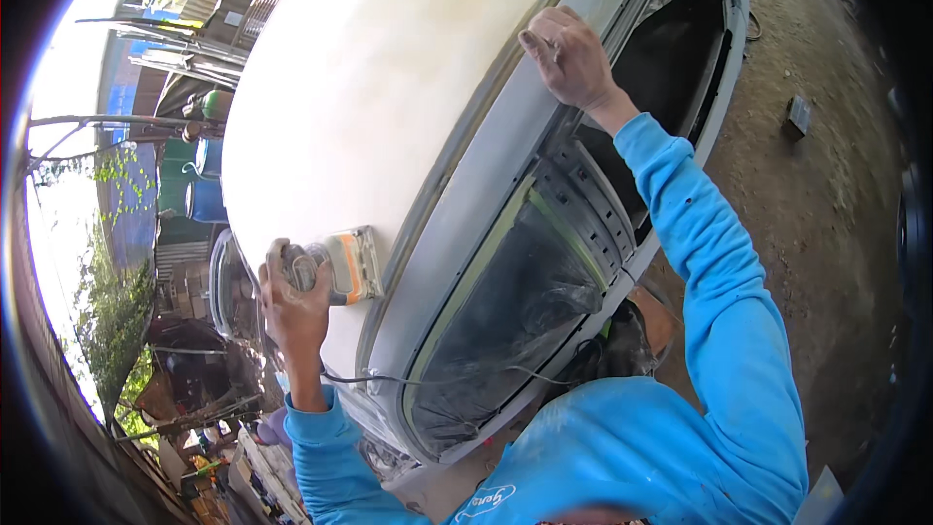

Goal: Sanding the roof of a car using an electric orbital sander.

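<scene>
My left hand [294, 306] is wrapped round the body of a power sander [345, 267], grey with an orange band. The sander's pad lies against the pale, patchy roof [379, 68] of a vehicle, near the roof's side edge. Over the upper door frame, farther along the grey roof rail [573, 2], my right hand [571, 56] is closed with its fingers curled in. Whether anything sits inside those fingers is hidden. A dark cord [418, 381] runs from near my left wrist across the masked window.
Clear plastic sheeting [496, 301] edged with green tape covers the nearer window. The farther window opening [680, 58] is uncovered. A small dark block [798, 117] lies on the dirt ground [826, 194]. Blue containers [206, 199] and assorted clutter stand beyond the vehicle at left.
</scene>
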The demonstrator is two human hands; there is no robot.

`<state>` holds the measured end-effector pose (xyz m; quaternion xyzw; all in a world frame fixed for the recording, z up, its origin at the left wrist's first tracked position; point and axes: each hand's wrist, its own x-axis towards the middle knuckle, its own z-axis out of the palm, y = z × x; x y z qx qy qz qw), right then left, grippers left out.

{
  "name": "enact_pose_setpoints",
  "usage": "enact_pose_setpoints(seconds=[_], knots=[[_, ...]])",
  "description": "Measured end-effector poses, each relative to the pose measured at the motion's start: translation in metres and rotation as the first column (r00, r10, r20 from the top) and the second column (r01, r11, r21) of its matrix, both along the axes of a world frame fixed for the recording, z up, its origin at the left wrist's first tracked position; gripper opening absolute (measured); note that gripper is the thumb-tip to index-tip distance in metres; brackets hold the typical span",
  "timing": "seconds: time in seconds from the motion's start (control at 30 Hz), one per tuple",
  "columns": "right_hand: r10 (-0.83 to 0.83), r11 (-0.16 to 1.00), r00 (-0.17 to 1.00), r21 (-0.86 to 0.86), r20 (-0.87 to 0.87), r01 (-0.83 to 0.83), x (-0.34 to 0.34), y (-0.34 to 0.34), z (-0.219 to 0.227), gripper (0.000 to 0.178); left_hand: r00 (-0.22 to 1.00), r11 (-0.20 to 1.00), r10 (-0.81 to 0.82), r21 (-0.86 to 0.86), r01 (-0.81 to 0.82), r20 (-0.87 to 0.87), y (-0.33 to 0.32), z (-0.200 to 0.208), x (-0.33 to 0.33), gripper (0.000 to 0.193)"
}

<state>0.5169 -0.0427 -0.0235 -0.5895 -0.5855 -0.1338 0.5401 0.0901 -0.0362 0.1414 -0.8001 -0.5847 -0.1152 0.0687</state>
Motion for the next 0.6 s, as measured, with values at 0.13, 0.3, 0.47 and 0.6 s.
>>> enact_pose_setpoints(seconds=[0.13,0.3,0.47,0.6], knots=[[-0.049,0.996,0.994,0.07,-0.093,0.056,0.0,-0.001,0.001,0.048,0.979,0.978,-0.205,-0.044,0.205,-0.012,0.026,0.005,0.102,0.06],[-0.075,0.988,0.945,0.103,-0.319,0.113,0.001,-0.007,-0.003,0.042,0.934,0.935,-0.354,-0.039,0.352,-0.057,0.071,0.003,0.229,0.067],[-0.141,0.977,0.975,0.132,-0.173,0.165,0.004,-0.004,-0.007,0.023,0.882,0.885,-0.466,-0.041,0.464,-0.072,0.102,0.001,0.324,0.07],[-0.07,0.972,0.947,0.194,-0.314,0.136,0.005,-0.006,-0.001,0.031,0.851,0.857,-0.514,-0.025,0.515,-0.102,0.112,0.004,0.385,0.069]])
